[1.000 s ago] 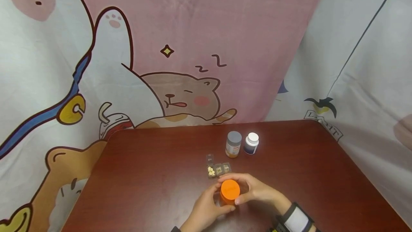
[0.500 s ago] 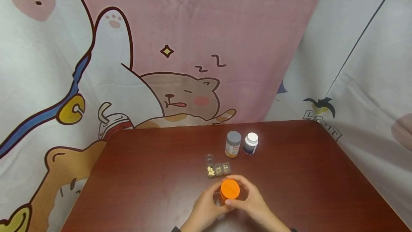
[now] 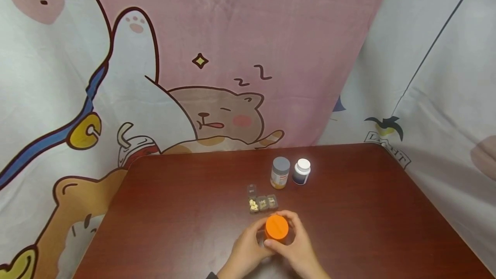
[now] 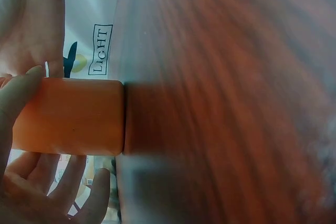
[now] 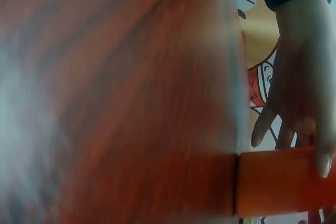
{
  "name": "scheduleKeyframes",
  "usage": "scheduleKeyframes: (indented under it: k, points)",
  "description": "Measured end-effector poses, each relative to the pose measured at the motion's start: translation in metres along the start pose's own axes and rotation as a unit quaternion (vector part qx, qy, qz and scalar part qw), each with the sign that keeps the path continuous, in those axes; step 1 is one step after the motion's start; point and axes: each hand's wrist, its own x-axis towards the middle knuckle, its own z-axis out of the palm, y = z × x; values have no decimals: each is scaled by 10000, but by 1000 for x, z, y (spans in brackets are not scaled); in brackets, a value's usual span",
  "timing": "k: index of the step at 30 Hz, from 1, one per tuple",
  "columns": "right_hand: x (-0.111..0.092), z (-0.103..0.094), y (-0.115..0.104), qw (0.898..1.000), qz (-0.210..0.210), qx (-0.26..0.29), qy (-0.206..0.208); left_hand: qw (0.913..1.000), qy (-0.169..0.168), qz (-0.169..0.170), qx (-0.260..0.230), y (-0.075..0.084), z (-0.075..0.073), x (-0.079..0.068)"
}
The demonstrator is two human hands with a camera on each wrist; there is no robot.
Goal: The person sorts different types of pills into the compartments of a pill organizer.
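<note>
An orange bottle with an orange screw lid [image 3: 277, 227] stands upright on the table, between both hands. My left hand [image 3: 247, 248] curls round its left side, thumb in front and fingers behind. My right hand [image 3: 297, 244] grips it near the lid from the right, its thumb across the front and its fingers at the back. In the left wrist view the bottle [image 4: 73, 116] has its base on the tabletop. The right wrist view shows the bottle [image 5: 283, 182] with a thumb lying over it. Just beyond the hands is a small clear pill organizer [image 3: 263, 203].
Behind the organizer stand a grey-lidded bottle [image 3: 280, 172] and a white-capped bottle [image 3: 301, 171]. One organizer compartment, its lid up, holds pale pills [image 3: 253, 205]. A printed cloth [image 3: 302, 55] hangs behind the dark red wooden table [image 3: 174, 210].
My right hand has turned clockwise round the lid; its thumb has moved left across the front and its wrist has swung toward me, taking the wristband out of view. My left hand stays put.
</note>
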Motion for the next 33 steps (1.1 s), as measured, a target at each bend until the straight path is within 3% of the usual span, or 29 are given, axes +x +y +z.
scheduleKeyframes:
  k: [2,4,6,10,12,14,18,21,27,30,33]
  points:
    - [5,-7,3,9973,-356,363,-520,10000,-7,35,1,0,0,0]
    - [15,-17,6,9830,-731,977,-1375,10000,-10,45,-4,0,-1,0]
    - [28,-29,8,9497,-987,1701,-2439,10000,-13,15,-3,1,-2,0]
    - [54,-47,9,8735,-753,2381,-4180,9999,-41,-103,-80,2,-3,-1]
    - [63,-52,8,8567,-680,2190,-4621,9999,-53,-120,-113,3,-2,-1]
    - [68,-53,7,8501,-669,1910,-4861,9998,-67,-121,-133,3,-2,-2]
    - [71,-49,4,8597,-760,1431,-4844,9998,-33,-145,-100,4,-2,-2]
    - [66,-47,3,8829,-829,1141,-4478,9998,-27,-172,-86,4,-1,-2]
    - [44,-39,1,9508,-476,113,-3060,9999,50,-85,47,1,-1,-2]
    - [32,-32,1,9740,-280,-174,-2243,9999,47,-2,102,-1,-1,-1]
    - [20,-24,0,9892,-20,-328,-1426,9999,18,-24,97,-1,-1,-1]
